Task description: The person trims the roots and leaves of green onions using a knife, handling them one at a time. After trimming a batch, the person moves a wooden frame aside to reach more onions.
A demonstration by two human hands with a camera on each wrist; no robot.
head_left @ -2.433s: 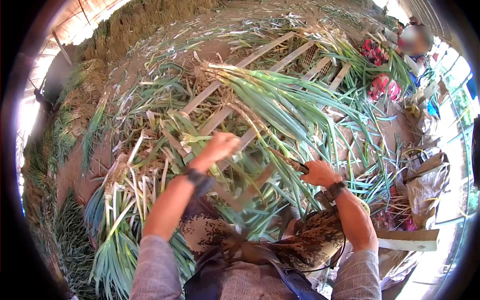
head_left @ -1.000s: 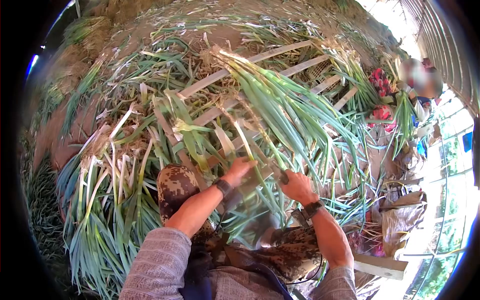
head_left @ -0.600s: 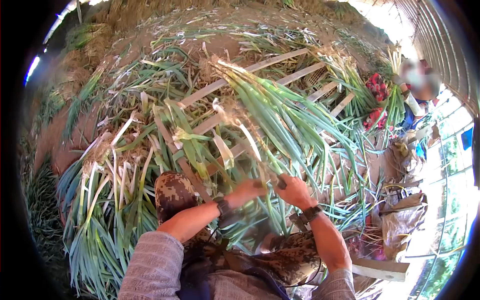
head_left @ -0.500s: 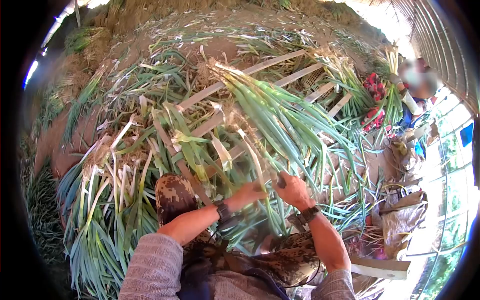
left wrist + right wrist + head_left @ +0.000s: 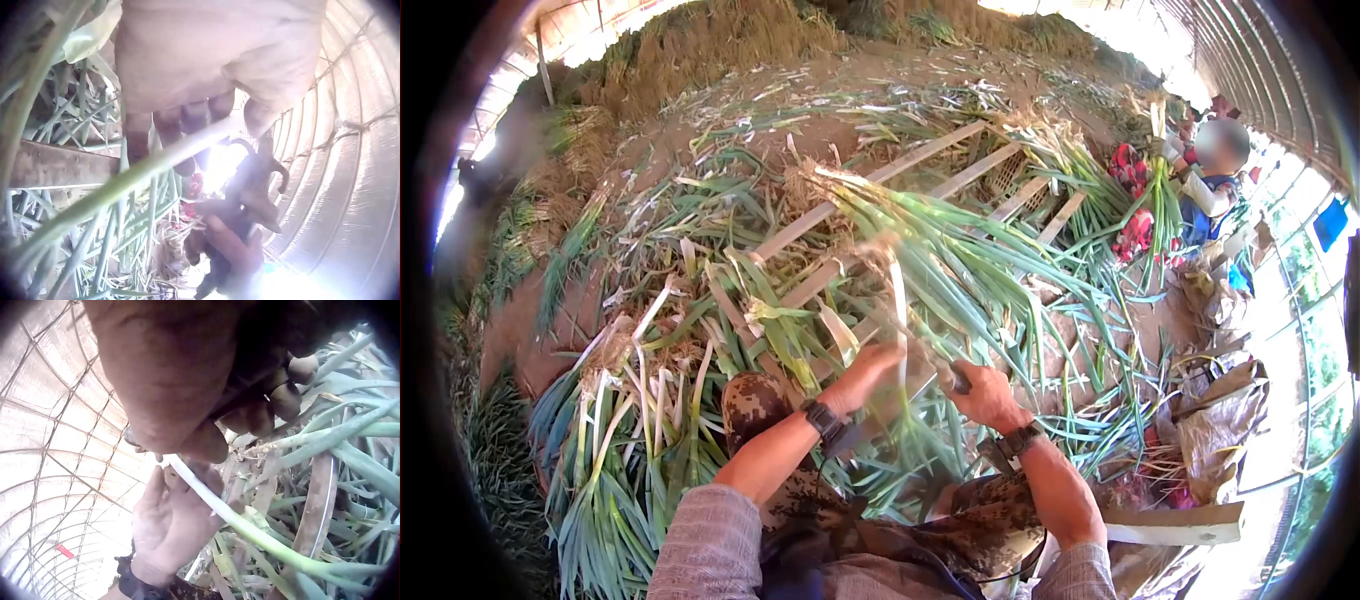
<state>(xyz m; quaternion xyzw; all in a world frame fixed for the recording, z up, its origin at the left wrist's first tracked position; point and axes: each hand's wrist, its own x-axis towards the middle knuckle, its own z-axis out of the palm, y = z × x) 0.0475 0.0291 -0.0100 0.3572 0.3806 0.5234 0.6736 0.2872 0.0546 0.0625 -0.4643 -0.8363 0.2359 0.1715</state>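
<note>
My left hand [image 5: 865, 375] grips a single green onion [image 5: 899, 300], its root end pointing away from me and its leaves trailing toward my lap. In the left wrist view, the curled fingers and thumb hold the pale stem [image 5: 134, 178]. Close on the right, my right hand [image 5: 990, 395] grips a dark hand tool [image 5: 962, 377], whose kind is blurred. The right wrist view has the white stem [image 5: 225, 512] crossing in front of the left hand [image 5: 178, 528]. Just beyond both hands lies a big bunch of green onions [image 5: 950, 225].
Wooden slats [image 5: 920, 150] form a rack under the bunch. Another onion pile [image 5: 630, 490] lies at left. Loose leaves litter the ground all round. Crumpled sacks [image 5: 1225, 410] and a board [image 5: 1175, 523] are at right. Another person [image 5: 1210, 195] sits at the far right.
My left hand was apart from the tool hand at first, then took hold of an onion beside it. Since half a second ago the left hand has shifted left, and the stem stands straighter.
</note>
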